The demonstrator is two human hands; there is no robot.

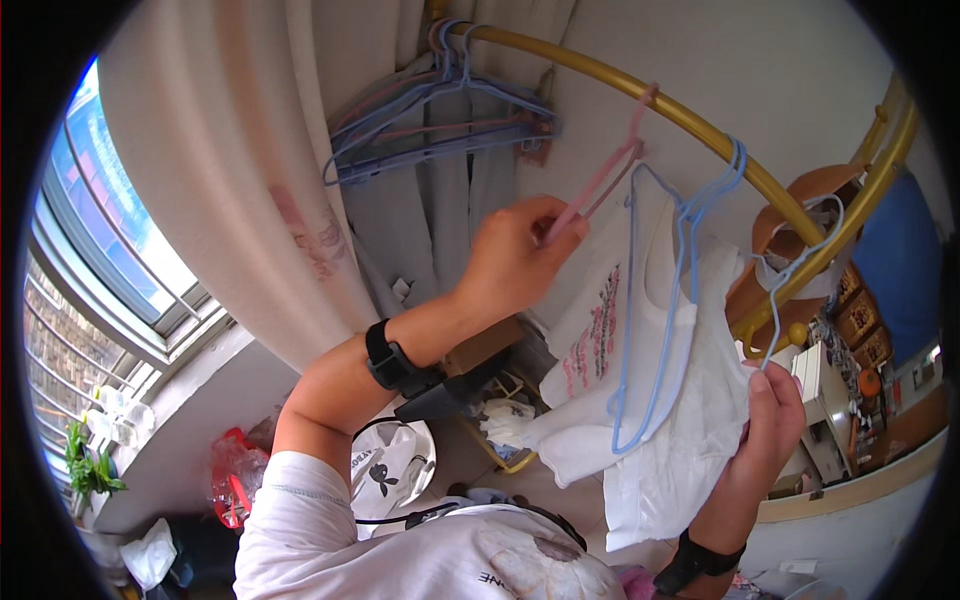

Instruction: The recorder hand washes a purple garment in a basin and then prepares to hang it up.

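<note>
A pink clothes hanger (600,178) is pinched in my left hand (517,244), its hook at the gold rail. Between the fingers and thumb of my right hand (776,409) is the wire of a light-blue hanger (775,300). The top of that hanger overlaps a gold tube in view; I cannot tell whether it hooks on it. Between my hands, blue hangers (686,240) hang close together from the rail. A white sleeveless top (667,465) with red and black print hangs there, partly behind the blue wire.
The gold clothes rail (570,60) curves overhead. Several blue and pink hangers (442,135) hang at its far left end. A pale curtain (247,150) hangs beside a barred window (120,225). Below are a white basin (427,457) with cloth and a cardboard box (484,346).
</note>
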